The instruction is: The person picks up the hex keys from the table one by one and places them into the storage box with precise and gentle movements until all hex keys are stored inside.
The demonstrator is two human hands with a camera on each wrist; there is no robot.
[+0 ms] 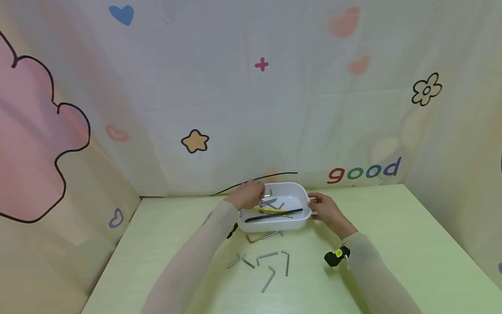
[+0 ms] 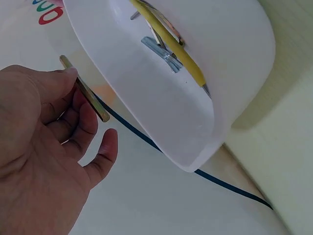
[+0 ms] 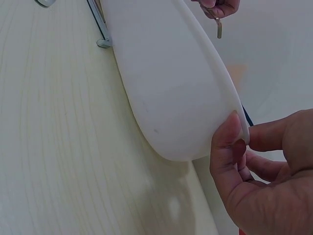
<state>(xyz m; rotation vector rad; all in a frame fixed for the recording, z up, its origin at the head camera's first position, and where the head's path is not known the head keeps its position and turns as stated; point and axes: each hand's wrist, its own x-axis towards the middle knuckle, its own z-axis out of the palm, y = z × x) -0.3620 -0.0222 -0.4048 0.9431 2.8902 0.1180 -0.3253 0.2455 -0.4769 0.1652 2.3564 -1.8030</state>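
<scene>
Tabletop, pale green and faintly grained (image 1: 412, 244), is seen in the head view, backed by a whitish printed cloth (image 1: 235, 87). Near its far edge is placed an oblong white plastic tray with rounded corners (image 1: 274, 226), in which are held a long black rod (image 1: 282, 213), a yellow rod (image 1: 268, 210) and several short silver and brass-coloured metal pieces (image 1: 269, 202). The tray's right end is gripped by the right hand (image 1: 328, 213); its left end is overhung by the left hand (image 1: 248, 195). Close before the tray are noted a brass-coloured L-shaped metal key (image 1: 258, 239) and a silver one; five silver L-shaped metal keys (image 1: 268, 254) are scattered nearer the viewer. Left wrist view: a slim brass-coloured metal bar (image 2: 83, 88) is pinched by the left hand's thumb and curled fingers, one finger held apart. Right wrist view: the tray's rim is pinched between the right hand's thumb and fingers; the bar's bent end is seen past the opposite rim.
</scene>
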